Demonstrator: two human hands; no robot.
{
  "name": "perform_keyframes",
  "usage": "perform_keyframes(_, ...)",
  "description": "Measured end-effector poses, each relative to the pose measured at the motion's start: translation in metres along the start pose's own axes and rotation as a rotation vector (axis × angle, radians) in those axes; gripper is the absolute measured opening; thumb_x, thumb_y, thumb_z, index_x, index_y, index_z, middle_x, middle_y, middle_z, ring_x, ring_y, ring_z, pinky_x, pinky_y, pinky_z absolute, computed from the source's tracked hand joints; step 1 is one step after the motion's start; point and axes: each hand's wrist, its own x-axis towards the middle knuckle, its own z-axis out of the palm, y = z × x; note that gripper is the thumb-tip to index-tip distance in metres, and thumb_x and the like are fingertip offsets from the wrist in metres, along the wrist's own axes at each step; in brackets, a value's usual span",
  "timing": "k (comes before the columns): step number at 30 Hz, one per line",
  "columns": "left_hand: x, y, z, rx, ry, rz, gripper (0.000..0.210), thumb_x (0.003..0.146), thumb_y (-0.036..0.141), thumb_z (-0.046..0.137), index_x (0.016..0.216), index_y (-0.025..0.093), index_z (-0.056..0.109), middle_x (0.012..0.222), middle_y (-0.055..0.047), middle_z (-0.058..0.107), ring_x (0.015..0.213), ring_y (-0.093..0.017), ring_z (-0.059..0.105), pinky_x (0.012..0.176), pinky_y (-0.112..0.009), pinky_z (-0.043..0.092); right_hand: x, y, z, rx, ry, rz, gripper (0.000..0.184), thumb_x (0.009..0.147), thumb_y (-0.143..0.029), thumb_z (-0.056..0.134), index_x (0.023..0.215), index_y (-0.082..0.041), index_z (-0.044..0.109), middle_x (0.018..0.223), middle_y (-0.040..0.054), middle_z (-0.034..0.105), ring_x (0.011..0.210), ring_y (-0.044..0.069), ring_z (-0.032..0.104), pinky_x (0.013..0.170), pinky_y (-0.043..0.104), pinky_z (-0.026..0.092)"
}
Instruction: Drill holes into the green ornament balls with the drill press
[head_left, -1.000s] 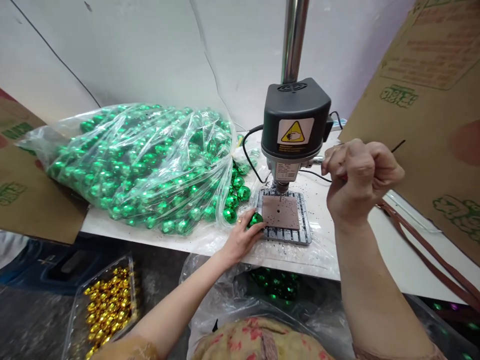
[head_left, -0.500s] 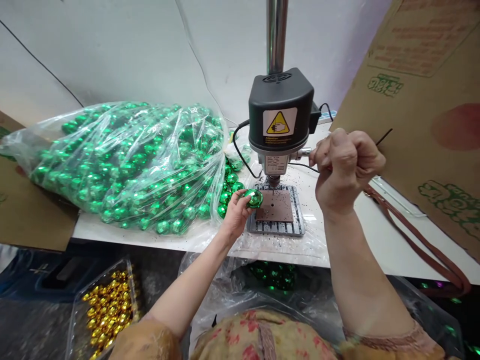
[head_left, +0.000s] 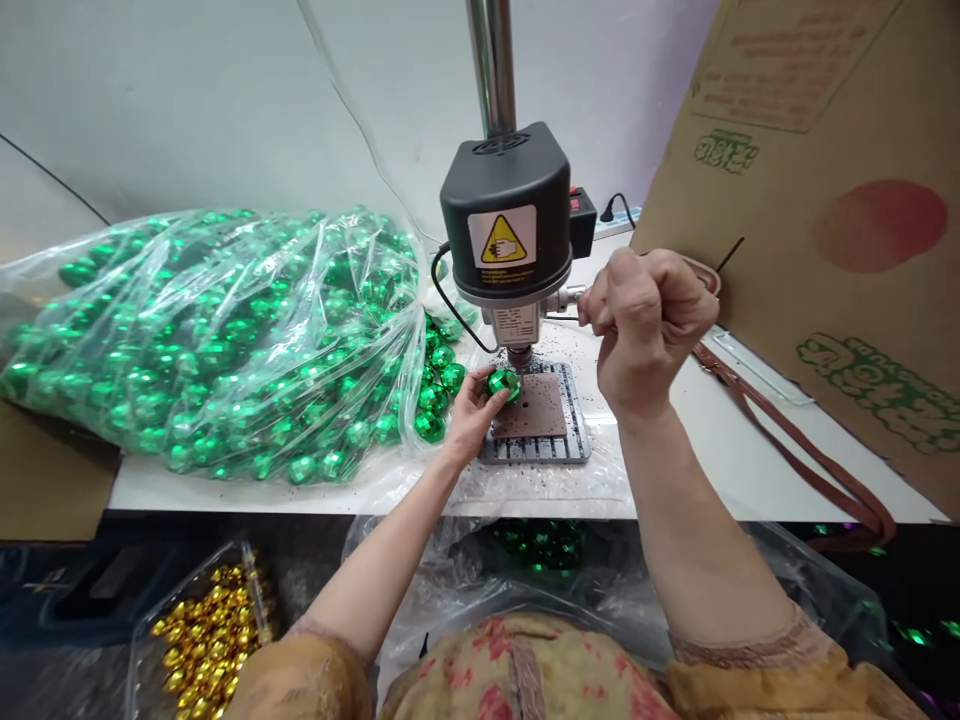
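My left hand (head_left: 472, 412) pinches a shiny green faceted ball (head_left: 504, 385) between thumb and fingers. The ball is just below the chuck (head_left: 519, 357) of a small black-and-grey drill press (head_left: 506, 215), over the brown board (head_left: 541, 410) on its slotted metal base (head_left: 576, 440). Whether the bit touches the ball is hidden. My right hand (head_left: 649, 330) is closed in a fist around the feed handle (head_left: 564, 299) on the press's right side; most of the handle is covered by the fingers.
A large clear bag (head_left: 247, 340) of green balls fills the table's left side, with loose green balls (head_left: 439, 385) at its mouth. A cardboard box (head_left: 847, 260) and brown strap (head_left: 795, 450) are on the right. Below stands a clear bin of gold balls (head_left: 210, 640). Dark shavings surround the base.
The view has shifted to the right. My left hand has brought the green ball rightward, closer beneath the chuck. My right hand keeps its hold on the feed handle.
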Motion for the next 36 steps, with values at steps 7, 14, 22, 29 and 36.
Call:
perform_keyframes(7,0.006,-0.003,0.005,0.028,-0.09,0.038,0.063,0.067,0.049,0.091,0.114,0.02,0.06,0.117,-0.008,0.069,0.114,-0.024,0.066,0.103,-0.039,0.052,0.0,0.002,0.0,0.1,-0.016,-0.015,0.049,0.095,-0.038,0.059,0.061,-0.021,0.028,0.051,-0.0075,0.031,0.045,0.005,0.034,0.049,0.027,0.028)
perform_keyframes(14,0.008,-0.008,0.007,0.056,-0.189,0.057,0.067,0.068,0.046,0.09,0.12,0.02,0.059,0.121,-0.01,0.067,0.114,-0.025,0.066,0.106,-0.043,0.05,-0.001,-0.001,0.0,-0.01,-0.004,0.043,0.056,0.093,-0.054,0.057,0.061,-0.022,0.025,0.05,-0.0065,0.028,0.046,0.007,0.031,0.051,0.029,0.029)
perform_keyframes(22,0.008,-0.019,0.004,0.175,-0.251,0.173,0.064,0.074,0.045,0.086,0.125,0.022,0.057,0.123,-0.01,0.065,0.117,-0.028,0.064,0.107,-0.048,0.049,0.005,0.001,0.005,0.048,0.06,0.05,0.051,0.092,-0.042,0.063,0.057,-0.021,0.032,0.048,-0.0068,0.032,0.044,0.005,0.032,0.047,0.027,0.027)
perform_keyframes(29,0.001,-0.016,0.013,0.32,-0.224,0.226,0.061,0.079,0.045,0.082,0.128,0.021,0.056,0.123,-0.012,0.065,0.115,-0.028,0.064,0.106,-0.047,0.05,0.032,0.006,0.015,0.064,0.048,0.129,0.055,0.085,-0.06,0.064,0.057,-0.023,0.032,0.047,-0.0074,0.032,0.041,0.006,0.028,0.041,0.028,0.027)
perform_keyframes(36,-0.005,-0.014,0.017,0.304,-0.183,0.195,0.055,0.082,0.047,0.08,0.124,0.02,0.057,0.121,-0.01,0.066,0.111,-0.025,0.065,0.1,-0.042,0.052,0.034,0.007,0.013,0.026,0.024,0.141,0.057,0.083,-0.065,0.062,0.057,-0.023,0.032,0.048,-0.0068,0.032,0.042,0.005,0.028,0.042,0.027,0.027)
